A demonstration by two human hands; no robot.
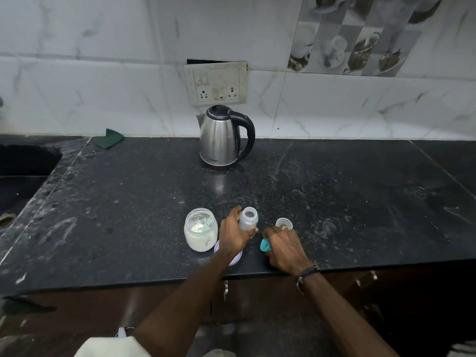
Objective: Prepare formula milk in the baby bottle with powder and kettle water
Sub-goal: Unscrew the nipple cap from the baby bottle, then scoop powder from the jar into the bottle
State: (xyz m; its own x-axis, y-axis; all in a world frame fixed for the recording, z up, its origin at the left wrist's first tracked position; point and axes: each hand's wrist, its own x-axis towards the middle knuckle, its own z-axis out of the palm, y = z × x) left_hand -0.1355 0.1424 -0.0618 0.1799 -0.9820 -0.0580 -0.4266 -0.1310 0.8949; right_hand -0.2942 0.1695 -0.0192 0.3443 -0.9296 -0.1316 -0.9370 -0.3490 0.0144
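Speckled black counter point(334, 202), silver-and-black kettle point(221, 137)

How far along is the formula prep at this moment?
Early. Done: baby bottle is uncapped, powder jar stands open with a scoop inside. In hand: left hand grips the bottle, right hand holds a teal piece. Left: kettle sits untouched; whether powder is in, I can't tell.

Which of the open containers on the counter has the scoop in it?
The powder jar, left of the left hand; the baby bottle that hand grips holds no scoop.
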